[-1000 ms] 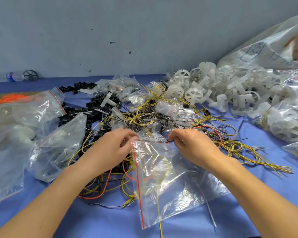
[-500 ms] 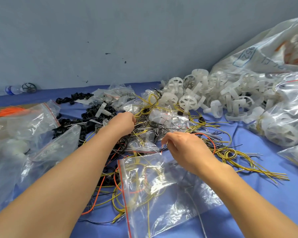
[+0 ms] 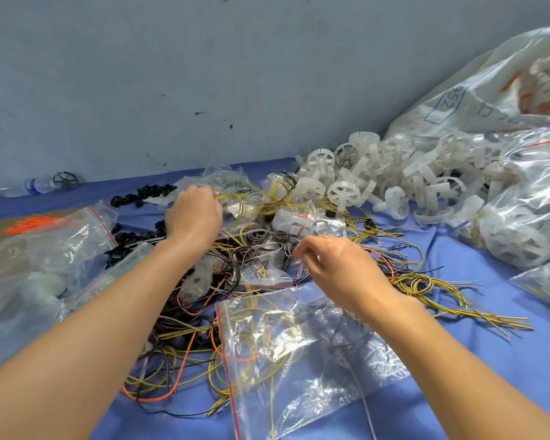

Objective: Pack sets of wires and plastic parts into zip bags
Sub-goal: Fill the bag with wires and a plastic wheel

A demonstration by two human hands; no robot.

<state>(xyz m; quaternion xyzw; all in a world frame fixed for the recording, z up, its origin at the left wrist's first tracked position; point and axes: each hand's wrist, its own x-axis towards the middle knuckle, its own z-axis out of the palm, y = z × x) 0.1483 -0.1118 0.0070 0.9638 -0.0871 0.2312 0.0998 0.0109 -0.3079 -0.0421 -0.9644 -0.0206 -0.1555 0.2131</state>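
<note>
A large clear zip bag (image 3: 299,350) with a red seal line lies flat on the blue cloth in front of me, with yellow wires showing through it. My left hand (image 3: 193,217) is stretched forward into the tangle of yellow, black and orange wires (image 3: 248,246). Its fingers curl on a small clear packet holding a yellow wire loop (image 3: 235,203). My right hand (image 3: 337,265) hovers just above the bag's mouth, fingers loosely curled, with nothing visible in them. White plastic wheel parts (image 3: 343,192) are heaped at the back right.
Clear bags (image 3: 54,249) lie crumpled at the left, with orange ties (image 3: 29,222) behind them. Black rings (image 3: 143,192) are scattered at the back left. Filled bags of white parts (image 3: 521,236) and a big sack (image 3: 489,93) crowd the right. The wall stands close behind.
My left hand let go of the zip bag and reached forward into the wire pile. My right hand released the bag's mouth, and the bag now lies flat.
</note>
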